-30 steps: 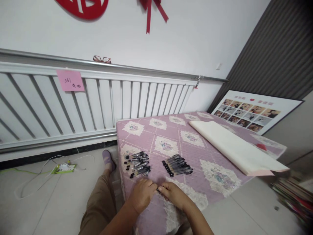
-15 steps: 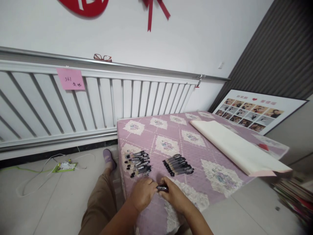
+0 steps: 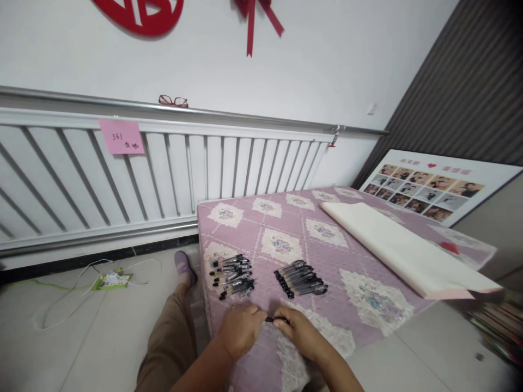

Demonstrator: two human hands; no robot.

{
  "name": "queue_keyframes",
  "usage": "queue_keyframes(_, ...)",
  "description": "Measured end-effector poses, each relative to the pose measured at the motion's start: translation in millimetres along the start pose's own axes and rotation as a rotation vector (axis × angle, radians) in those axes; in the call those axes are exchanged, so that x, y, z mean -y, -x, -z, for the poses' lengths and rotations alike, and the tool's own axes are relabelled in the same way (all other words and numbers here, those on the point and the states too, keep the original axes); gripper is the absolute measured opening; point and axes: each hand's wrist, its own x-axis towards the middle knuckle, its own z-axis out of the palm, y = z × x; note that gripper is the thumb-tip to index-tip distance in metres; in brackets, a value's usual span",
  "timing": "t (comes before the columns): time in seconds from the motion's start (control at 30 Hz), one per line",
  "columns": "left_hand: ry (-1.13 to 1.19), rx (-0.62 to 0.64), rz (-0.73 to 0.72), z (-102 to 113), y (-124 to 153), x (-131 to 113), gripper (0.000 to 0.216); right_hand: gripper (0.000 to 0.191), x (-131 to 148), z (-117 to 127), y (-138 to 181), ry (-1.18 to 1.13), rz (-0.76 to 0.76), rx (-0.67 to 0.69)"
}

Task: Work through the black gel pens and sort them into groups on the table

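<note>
Two bare hands meet at the near edge of a tabletop [image 3: 253, 239] covered in a pink quilted cloth with floral squares. The left hand [image 3: 241, 332] and the right hand [image 3: 298, 335] are both curled closed, their fingertips pinching opposite ends of one small black pen [image 3: 274, 319]. The pen lies level between them, just above the cloth at the near edge. Below the left hand, a tan trouser leg [image 3: 163, 343] runs down beside the tabletop.

Just beyond the hands, two loose piles of pens lie directly on the cloth, held by no box or tray. The left pile [image 3: 232, 268] has clear barrels with black ends. The right pile [image 3: 301, 278] is darker and lined up more neatly. The piles sit near each other but apart.

Left of the tabletop, a foot in a purple slipper [image 3: 184, 265] rests on the tiled floor. Farther left on the floor is a power strip [image 3: 111, 280] with trailing cords. On the far right of the tabletop lies a long cream sheet [image 3: 404, 253], folded or rolled.

Behind stands a white radiator [image 3: 183, 174] with a pink note [image 3: 121, 136] stuck to it. A pair of red-framed glasses [image 3: 174, 100] rests on the rail above. A photo board [image 3: 433, 185] leans at the right. Red decorations [image 3: 139, 13] hang on the white wall.
</note>
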Motion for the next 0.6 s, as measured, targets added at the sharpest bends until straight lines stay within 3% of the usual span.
queue_keyframes(0.17, 0.026, -0.041, 0.043, -1.3, 0.3, -0.1, 0.018, 0.011, -9.9, 9.5, 7.7, -0.006, -0.048, -0.045)
queue_keyframes(0.3, 0.051, -0.106, 0.147, -1.3, 1.1, 0.8, 0.018, 0.013, -13.3, 10.6, 10.0, 0.021, -0.075, -0.213)
queue_keyframes(0.6, 0.065, -0.197, 0.184, -7.2, 0.0, 3.9, 0.018, 0.017, -14.9, -25.2, -7.3, 0.184, -0.052, -0.437)
